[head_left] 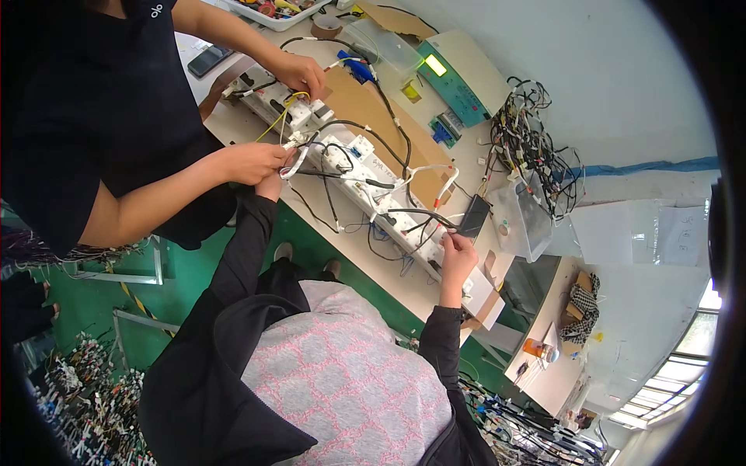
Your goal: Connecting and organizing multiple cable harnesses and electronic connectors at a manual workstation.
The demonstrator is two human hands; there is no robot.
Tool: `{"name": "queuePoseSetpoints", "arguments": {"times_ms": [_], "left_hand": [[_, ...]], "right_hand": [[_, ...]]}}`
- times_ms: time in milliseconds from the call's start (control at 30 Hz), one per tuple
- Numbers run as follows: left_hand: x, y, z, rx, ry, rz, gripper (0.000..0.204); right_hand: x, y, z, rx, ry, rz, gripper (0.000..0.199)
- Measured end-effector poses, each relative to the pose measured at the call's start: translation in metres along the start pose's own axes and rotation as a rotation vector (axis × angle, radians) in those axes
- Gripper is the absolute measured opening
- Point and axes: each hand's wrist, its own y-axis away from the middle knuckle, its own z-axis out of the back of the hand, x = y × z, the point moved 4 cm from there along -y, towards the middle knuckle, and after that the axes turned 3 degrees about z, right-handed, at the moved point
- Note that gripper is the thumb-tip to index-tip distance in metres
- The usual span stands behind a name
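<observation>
A wire harness point(396, 124) of black-sleeved and white cables lies across a long white test board point(361, 190) fitted with sockets. My right hand point(458, 260) is closed at the board's right end, its thumb and fingertips pinching a black branch of the harness. My left hand point(270, 186) is by the board's near edge, next to a white cable loop point(294, 165). A co-worker's hand point(252, 161) covers its fingers, so their hold is hidden. The co-worker's other hand point(303, 76) is at the board's far left part, by yellow wires point(291, 101).
Behind the board stand a grey-green tester point(454, 81) with a lit screen and a clear plastic bin point(524, 217) under hanging cables point(532, 132). Cardboard point(431, 167) lies beneath the harness. A phone point(208, 60) rests far left. The co-worker point(124, 116) stands close on my left.
</observation>
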Motion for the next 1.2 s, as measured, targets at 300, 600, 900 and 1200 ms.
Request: {"name": "queuePoseSetpoints", "arguments": {"times_ms": [300, 600, 900, 1200], "left_hand": [[0.006, -0.006, -0.012, 0.003, 0.066, -0.191, 0.029], [-0.014, -0.024, -0.026, -0.435, 1.852, 0.129, 0.029], [-0.035, 0.001, -0.124, -0.695, 2.271, 0.146, 0.025], [-0.049, -0.001, -0.133, -0.980, 2.198, 0.139, 0.026]], "right_hand": [[-0.005, -0.003, 0.000, -0.007, -0.012, 0.020, 0.011], [-0.006, 0.001, 0.004, -0.014, -0.057, -0.042, 0.011], [-0.013, -0.003, -0.001, 0.047, -0.011, -0.034, 0.008], [-0.017, -0.005, -0.002, 0.050, -0.093, -0.070, 0.004]]}}
